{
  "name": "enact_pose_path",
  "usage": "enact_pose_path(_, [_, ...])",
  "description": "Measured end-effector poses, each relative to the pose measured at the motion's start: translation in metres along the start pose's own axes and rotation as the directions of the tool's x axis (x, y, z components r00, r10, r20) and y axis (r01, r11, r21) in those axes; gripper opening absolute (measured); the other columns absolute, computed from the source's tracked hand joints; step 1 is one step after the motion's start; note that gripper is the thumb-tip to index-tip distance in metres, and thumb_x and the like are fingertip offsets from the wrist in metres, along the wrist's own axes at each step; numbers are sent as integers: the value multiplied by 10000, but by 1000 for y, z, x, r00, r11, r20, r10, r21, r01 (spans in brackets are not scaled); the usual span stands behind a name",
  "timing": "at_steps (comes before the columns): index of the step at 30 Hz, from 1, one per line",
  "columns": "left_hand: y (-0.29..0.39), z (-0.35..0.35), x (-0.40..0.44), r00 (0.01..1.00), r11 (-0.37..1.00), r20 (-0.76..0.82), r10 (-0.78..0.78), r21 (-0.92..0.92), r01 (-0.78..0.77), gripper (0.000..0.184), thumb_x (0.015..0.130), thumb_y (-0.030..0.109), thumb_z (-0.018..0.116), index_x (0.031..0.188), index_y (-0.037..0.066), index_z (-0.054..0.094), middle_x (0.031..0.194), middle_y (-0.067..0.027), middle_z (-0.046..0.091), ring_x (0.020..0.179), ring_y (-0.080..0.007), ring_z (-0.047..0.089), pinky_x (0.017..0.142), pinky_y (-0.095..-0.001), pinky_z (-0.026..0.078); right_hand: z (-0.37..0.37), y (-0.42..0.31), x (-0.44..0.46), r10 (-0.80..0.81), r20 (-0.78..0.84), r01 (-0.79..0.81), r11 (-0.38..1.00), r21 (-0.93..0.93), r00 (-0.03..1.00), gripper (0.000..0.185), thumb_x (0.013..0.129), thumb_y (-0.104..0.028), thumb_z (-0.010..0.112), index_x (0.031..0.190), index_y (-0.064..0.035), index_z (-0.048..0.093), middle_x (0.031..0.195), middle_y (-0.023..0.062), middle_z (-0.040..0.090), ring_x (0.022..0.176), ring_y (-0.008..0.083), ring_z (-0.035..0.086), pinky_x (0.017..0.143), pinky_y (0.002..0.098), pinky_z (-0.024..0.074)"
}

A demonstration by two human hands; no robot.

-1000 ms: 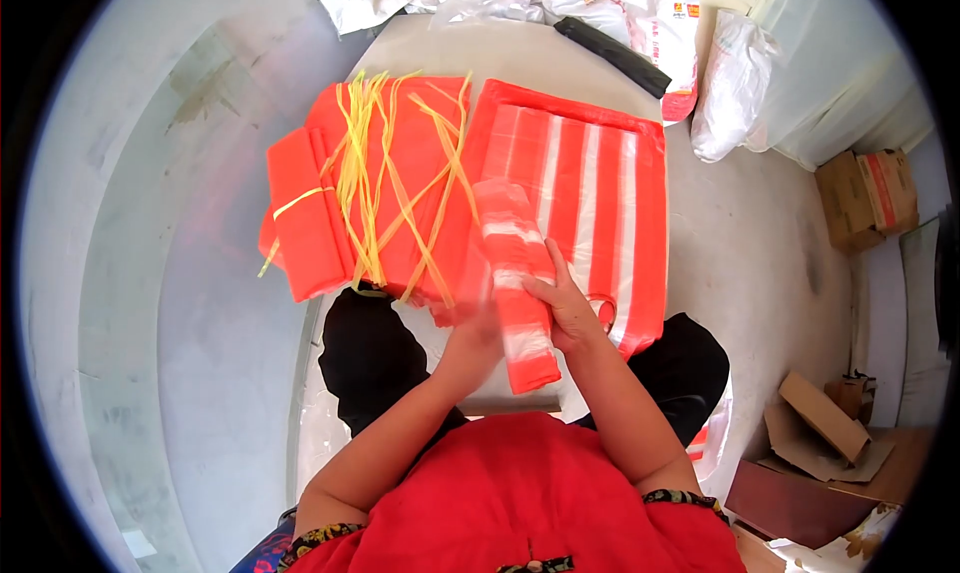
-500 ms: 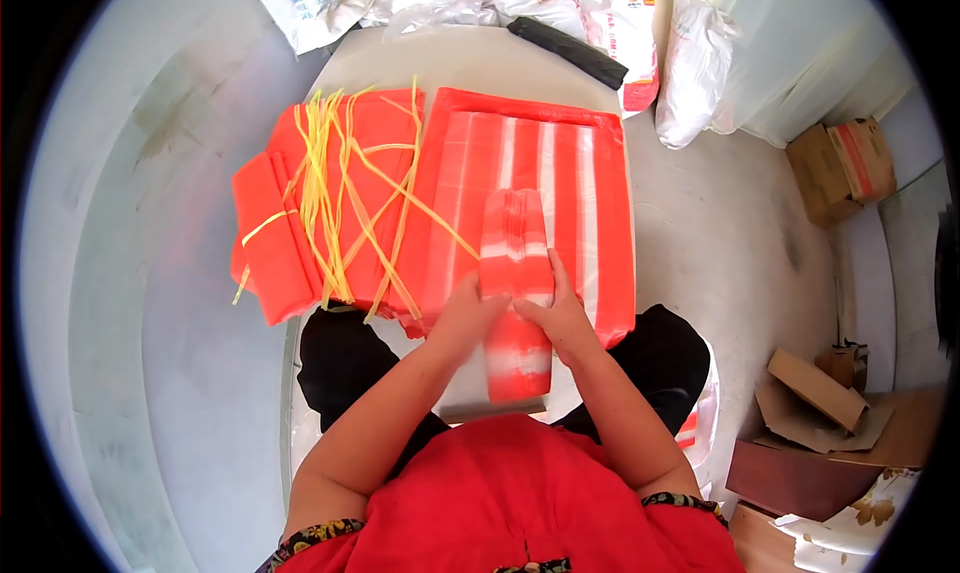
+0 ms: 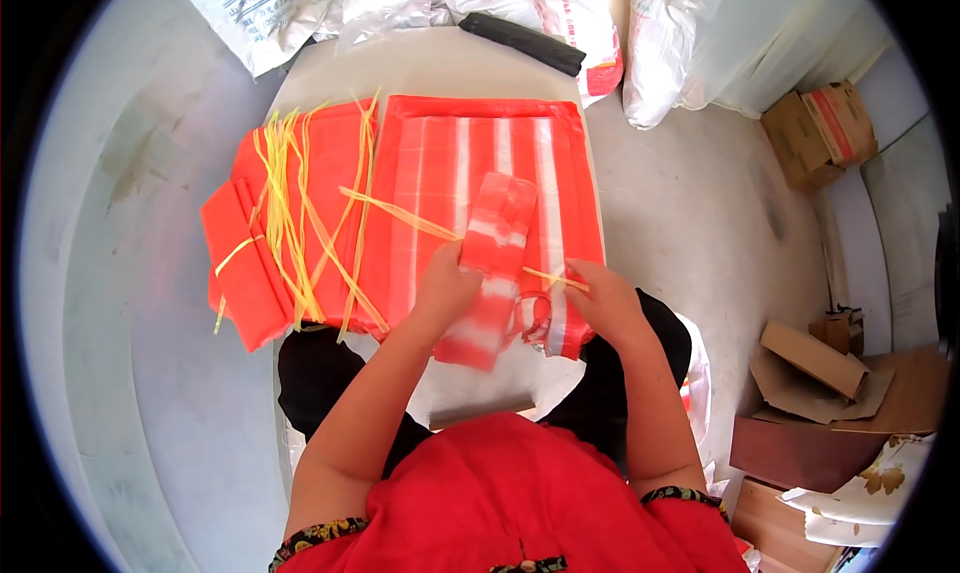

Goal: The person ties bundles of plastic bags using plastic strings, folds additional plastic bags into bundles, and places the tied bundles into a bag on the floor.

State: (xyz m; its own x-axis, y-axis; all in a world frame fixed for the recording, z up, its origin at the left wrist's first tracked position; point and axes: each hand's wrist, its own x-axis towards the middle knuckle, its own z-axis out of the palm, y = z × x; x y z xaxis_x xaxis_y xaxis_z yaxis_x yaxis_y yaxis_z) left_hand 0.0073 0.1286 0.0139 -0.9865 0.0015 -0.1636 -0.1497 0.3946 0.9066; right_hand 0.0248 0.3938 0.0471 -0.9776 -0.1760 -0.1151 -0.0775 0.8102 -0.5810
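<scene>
A folded bundle of red-and-white striped plastic bags (image 3: 503,218) is tilted slightly over the larger stack. My left hand (image 3: 447,285) is closed around the bundle's left side, fingers partly hidden. A yellow plastic tie strip (image 3: 400,213) passes beneath the bundle and comes out on its right. There my right hand (image 3: 608,301) pinches the strip's end. Under both lies a flat stack of striped red bags (image 3: 425,173). More yellow strips (image 3: 290,213) lie loose over red bags to the left, beside a tied red bundle (image 3: 245,263) with a yellow strip around it.
A black rolled item (image 3: 522,43) lies at the table's far edge. White printed sacks (image 3: 420,3) are heaped behind it. Cardboard boxes (image 3: 820,133) stand on the floor to the right, with an open carton (image 3: 820,413) nearer. My knees flank the table's near side.
The bundle has tilted, its near end swinging left. My right hand has left it, moved right and taken hold of the strip's end. My left hand stays on the bundle. The whole view has shifted.
</scene>
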Motion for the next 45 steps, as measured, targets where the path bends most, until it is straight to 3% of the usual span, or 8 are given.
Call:
enact_pose_path(2, [-6,3,5,994,994,105,-26,-104,37,433,863,101,676,1284,9,639,1274,-216,632,1133,-358,660,942,-411,523,-3,9,-1,-27,-8,26,991,-131,1000,436,938,-194,694,1351,-62,644,1246,162,707,1144,352,666,961,421,533])
enact_pose_path(5, [-10,20,-1,966,975,-176,189,152,-163,446,863,97,669,1296,-3,632,1290,-228,630,1150,-376,650,960,-420,525,-9,21,-2,-51,-11,47,973,-224,999,366,927,-190,691,1271,-69,684,1170,150,712,1086,359,669,930,438,535])
enact_pose_path(15, [7,24,17,976,978,219,17,201,-62,476,872,132,675,1323,-6,605,1316,-233,631,1209,-385,628,999,-435,511,-42,52,-20,-41,50,51,974,-219,998,160,939,-176,663,948,-30,727,964,131,672,882,324,658,796,409,524])
enact_pose_path(20, [13,43,6,980,957,112,166,221,-188,519,875,134,667,1370,14,572,1274,-231,627,1178,-399,623,963,-456,530,-66,67,-36,-47,135,-2,940,342,990,142,958,-143,671,927,-14,722,1067,99,699,898,207,618,832,348,496])
enact_pose_path(24, [15,48,4,985,897,91,145,408,-169,536,875,172,683,1378,25,572,1251,-203,608,1146,-390,626,922,-469,546,-69,54,-38,-73,125,-56,602,797,989,181,997,-145,666,903,-5,731,1293,106,689,1040,164,629,944,319,483])
enact_pose_path(31, [22,44,-1,987,828,74,144,537,-161,497,868,215,716,1321,32,624,1241,-155,620,1093,-357,657,889,-456,565,-11,-14,3,-164,38,38,441,897,986,366,1064,-33,481,1403,5,614,1392,120,648,1354,226,560,1156,359,408])
enact_pose_path(38, [9,37,6,935,834,114,336,426,-351,360,872,173,708,1206,41,687,1187,-150,667,1068,-355,651,886,-467,541,50,-41,45,-233,115,18,502,865,966,393,1088,-110,471,1460,-32,570,1414,72,613,1331,185,554,1128,333,424])
enact_pose_path(45, [-13,3,6,883,576,19,470,751,-323,246,835,108,694,1076,73,729,1087,-101,700,1078,-337,621,963,-453,476,66,-35,55,-126,118,-18,604,797,985,377,1095,-149,498,1448,-40,577,1352,56,626,1278,155,572,1068,306,458])
